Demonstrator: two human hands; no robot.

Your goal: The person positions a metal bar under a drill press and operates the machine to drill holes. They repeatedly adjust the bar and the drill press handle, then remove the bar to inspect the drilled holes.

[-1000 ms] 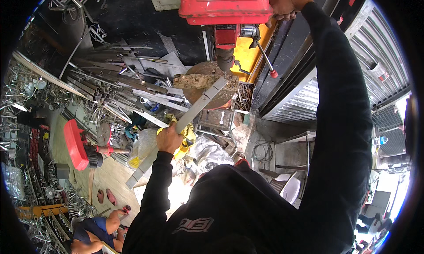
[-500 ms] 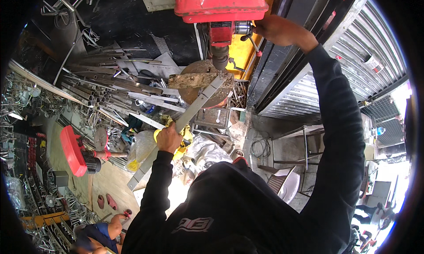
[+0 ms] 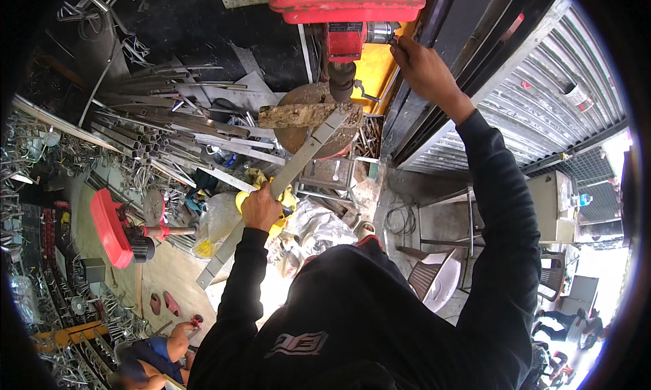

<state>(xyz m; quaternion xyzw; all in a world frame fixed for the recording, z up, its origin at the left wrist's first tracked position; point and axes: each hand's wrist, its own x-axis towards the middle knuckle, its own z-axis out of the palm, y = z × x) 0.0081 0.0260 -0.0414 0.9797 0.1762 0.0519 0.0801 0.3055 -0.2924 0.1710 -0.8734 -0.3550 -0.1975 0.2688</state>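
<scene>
My left hand (image 3: 261,208) is closed around a long flat metal bar (image 3: 298,161) that slants away from me. The bar's far end rests on a worn wooden block (image 3: 291,116), under the chuck (image 3: 341,78) of a red drill press (image 3: 347,2). The block lies across the round drill press table (image 3: 308,142). My right hand (image 3: 426,68) is raised beside the silver hub (image 3: 381,32), its fingers curled on the feed handle, which they mostly hide. Whether the bit touches the bar is too small to tell.
Metal tubes and strips (image 3: 169,129) are piled at the left. A second red drill press (image 3: 112,229) stands on the floor, a seated person (image 3: 159,356) at lower left. Yellow cloth (image 3: 287,206) and plastic bags lie below the bar. A ribbed metal shutter (image 3: 536,85) is at right.
My right hand has come lower and nearer on the feed handle, and the red-tipped lever seen before is hidden now. The press head appears higher in view. My left hand and the bar have hardly moved.
</scene>
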